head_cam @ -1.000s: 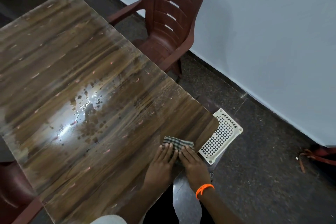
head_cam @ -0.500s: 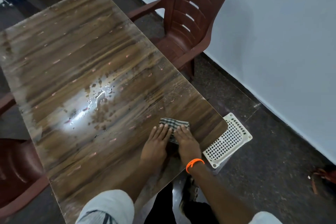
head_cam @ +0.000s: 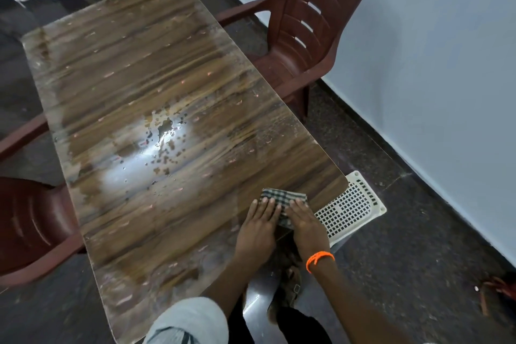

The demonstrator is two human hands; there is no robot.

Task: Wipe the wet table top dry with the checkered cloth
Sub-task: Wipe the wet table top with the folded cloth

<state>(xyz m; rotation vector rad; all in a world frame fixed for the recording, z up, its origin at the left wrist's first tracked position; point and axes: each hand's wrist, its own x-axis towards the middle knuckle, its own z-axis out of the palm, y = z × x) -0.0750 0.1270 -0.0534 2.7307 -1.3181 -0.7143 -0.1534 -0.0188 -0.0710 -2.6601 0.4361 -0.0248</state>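
A folded checkered cloth [head_cam: 282,198] lies on the wood-grain table top [head_cam: 167,86] near its front right corner. My left hand [head_cam: 258,225] and my right hand [head_cam: 305,223] lie side by side with straight fingers pressing flat on the cloth's near half. An orange band circles my right wrist. A patch of water drops and a shiny wet film [head_cam: 162,142] sits in the middle of the table, well left of the cloth and apart from it.
A maroon plastic chair [head_cam: 310,28] stands at the table's right side by the white wall. Another maroon chair [head_cam: 30,229] is at the left. A white perforated basket [head_cam: 351,209] lies on the dark floor under the front right corner.
The camera view has shifted so more of the table's far end shows. Both hands stay flat on the cloth near the same corner, nudged slightly forward.
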